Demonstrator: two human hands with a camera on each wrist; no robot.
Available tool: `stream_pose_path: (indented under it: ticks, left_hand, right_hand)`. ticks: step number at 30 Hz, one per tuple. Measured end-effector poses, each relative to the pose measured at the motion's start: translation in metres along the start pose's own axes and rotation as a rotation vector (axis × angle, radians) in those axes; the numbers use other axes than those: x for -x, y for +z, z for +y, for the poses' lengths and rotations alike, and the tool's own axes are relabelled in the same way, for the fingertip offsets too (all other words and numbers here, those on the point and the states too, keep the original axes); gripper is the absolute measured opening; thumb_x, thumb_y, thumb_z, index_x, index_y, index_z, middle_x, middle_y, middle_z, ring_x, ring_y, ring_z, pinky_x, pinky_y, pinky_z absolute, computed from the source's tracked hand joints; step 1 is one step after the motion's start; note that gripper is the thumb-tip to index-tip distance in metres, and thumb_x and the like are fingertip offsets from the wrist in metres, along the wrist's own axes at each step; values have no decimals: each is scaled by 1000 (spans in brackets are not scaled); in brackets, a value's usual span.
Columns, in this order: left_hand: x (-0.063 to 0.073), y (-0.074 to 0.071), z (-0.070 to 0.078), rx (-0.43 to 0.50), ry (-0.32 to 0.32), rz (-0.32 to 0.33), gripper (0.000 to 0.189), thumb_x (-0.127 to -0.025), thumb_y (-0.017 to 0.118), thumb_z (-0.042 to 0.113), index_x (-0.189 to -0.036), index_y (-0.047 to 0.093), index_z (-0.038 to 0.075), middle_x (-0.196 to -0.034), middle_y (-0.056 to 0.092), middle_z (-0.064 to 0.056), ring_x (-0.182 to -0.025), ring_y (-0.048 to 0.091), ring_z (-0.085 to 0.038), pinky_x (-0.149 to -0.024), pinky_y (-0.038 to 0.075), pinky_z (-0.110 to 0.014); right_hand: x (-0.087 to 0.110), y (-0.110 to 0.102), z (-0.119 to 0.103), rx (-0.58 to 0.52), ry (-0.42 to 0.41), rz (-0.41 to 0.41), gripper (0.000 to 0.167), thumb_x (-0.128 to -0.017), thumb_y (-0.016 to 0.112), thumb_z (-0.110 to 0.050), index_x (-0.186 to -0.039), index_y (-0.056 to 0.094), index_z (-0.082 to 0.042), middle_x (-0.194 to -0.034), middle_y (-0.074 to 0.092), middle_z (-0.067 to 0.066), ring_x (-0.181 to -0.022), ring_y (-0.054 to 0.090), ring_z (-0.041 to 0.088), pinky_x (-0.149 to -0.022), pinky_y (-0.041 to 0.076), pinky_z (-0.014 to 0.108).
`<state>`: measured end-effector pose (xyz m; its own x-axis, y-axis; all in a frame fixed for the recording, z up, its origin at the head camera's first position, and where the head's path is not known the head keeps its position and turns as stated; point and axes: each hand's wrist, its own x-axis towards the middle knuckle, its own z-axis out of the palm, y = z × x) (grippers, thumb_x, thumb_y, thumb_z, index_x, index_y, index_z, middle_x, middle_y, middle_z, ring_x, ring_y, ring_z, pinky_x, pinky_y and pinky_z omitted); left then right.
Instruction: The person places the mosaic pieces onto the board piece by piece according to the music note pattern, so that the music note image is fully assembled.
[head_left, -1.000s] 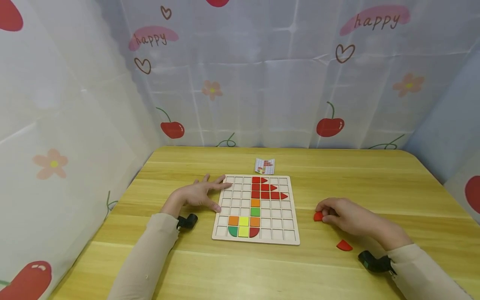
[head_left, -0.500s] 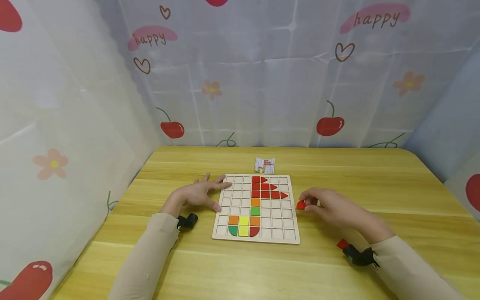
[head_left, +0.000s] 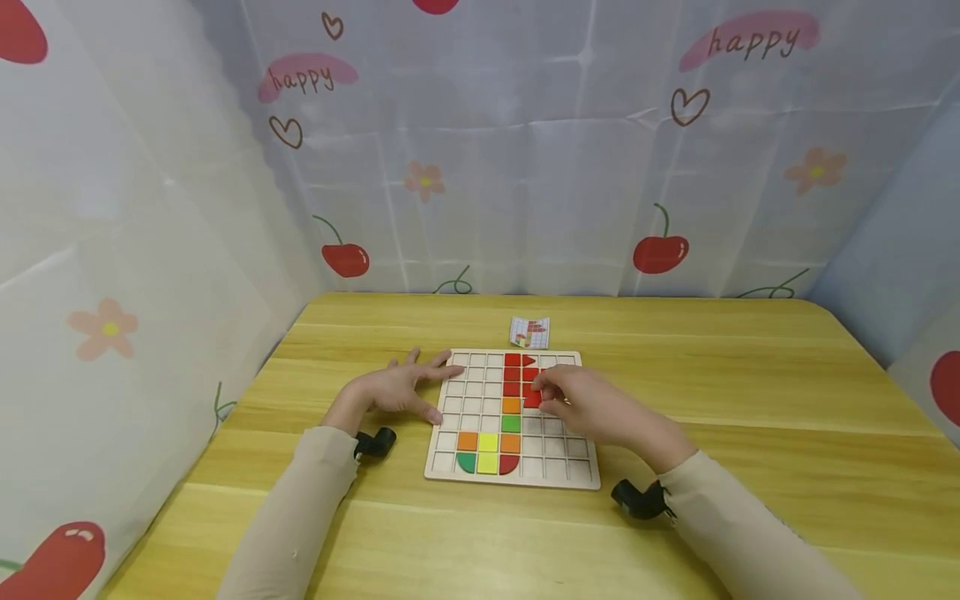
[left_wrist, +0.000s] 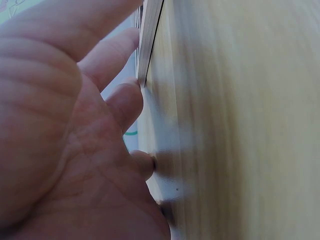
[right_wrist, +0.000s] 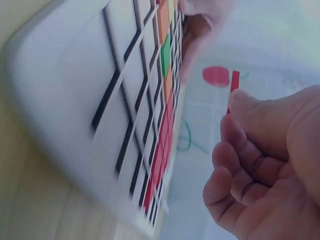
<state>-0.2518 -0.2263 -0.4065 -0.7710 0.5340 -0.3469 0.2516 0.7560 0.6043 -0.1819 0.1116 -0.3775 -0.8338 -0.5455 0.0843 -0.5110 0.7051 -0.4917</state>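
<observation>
My right hand (head_left: 592, 407) is over the right half of a wooden grid board (head_left: 553, 471), pinching a small flat red piece (right_wrist: 235, 80) between thumb and fingers. In the right wrist view this piece shows edge-on, held above the board. My left hand (head_left: 397, 388) rests at the board's left edge with fingers spread, some fingertips on its rim. Red squares (head_left: 512, 374) and pointed red pieces (head_left: 528, 361) lie in the upper rows, partly hidden by my right hand. Below them sit an orange square (head_left: 511, 405), a green square (head_left: 511, 423), and a rounded orange, yellow, green and red group (head_left: 487, 452).
A small printed card (head_left: 529, 332) with a coloured grid pattern lies behind the board. The wooden table (head_left: 750, 375) extends on both sides, with a patterned curtain (head_left: 510, 208) around it. My right wrist camera (head_left: 639, 498) hangs low over the table.
My right hand has carried the red piece leftward from the table to above the board. The loose red fan-shaped piece on the right is now mostly hidden behind my wrist. My left hand stays put.
</observation>
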Motion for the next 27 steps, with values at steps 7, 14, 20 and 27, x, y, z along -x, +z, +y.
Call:
stream_pose_path:
  ticks: [7, 14, 20, 27]
  left_hand:
    - [0, -2, 1, -10, 12, -5, 87, -82, 83, 45, -158, 40, 42, -175, 5, 10, -158, -22, -39, -120, -16, -71]
    - [0, -2, -1, -15, 21, -9, 87, -83, 82, 45, -158, 40, 40, -175, 5, 8, -158, -21, -40, -120, -17, -70]
    - [0, -1, -2, -5, 23, -14, 87, -82, 82, 45, -158, 40, 40, -175, 5, 9, -158, -22, -39, -121, -17, -69]
    - [0, -2, 0, -4, 31, -13, 86, -83, 82, 45, -158, 40, 40, -175, 5, 9, -158, -22, -39, -121, -18, -68]
  right_hand:
    - [-26, 13, -23, -30, -42, -39, 15, -98, 70, -9, -111, 70, -4, -93, 66, -2, -86, 57, 13, -83, 53, 32]
    - [-46, 26, -37, -63, -26, -105, 20, -99, 69, -13, -118, 70, -5, -97, 67, -2, -87, 58, 13, -85, 53, 32]
    - [-60, 38, -39, -93, -13, -163, 20, -100, 67, -14, -118, 70, -6, -96, 67, -2, -87, 59, 15, -86, 53, 32]
    - [-66, 48, -43, -54, 0, -221, 15, -99, 65, -12, -113, 70, -7, -93, 64, -2, -81, 57, 15, -76, 49, 29]
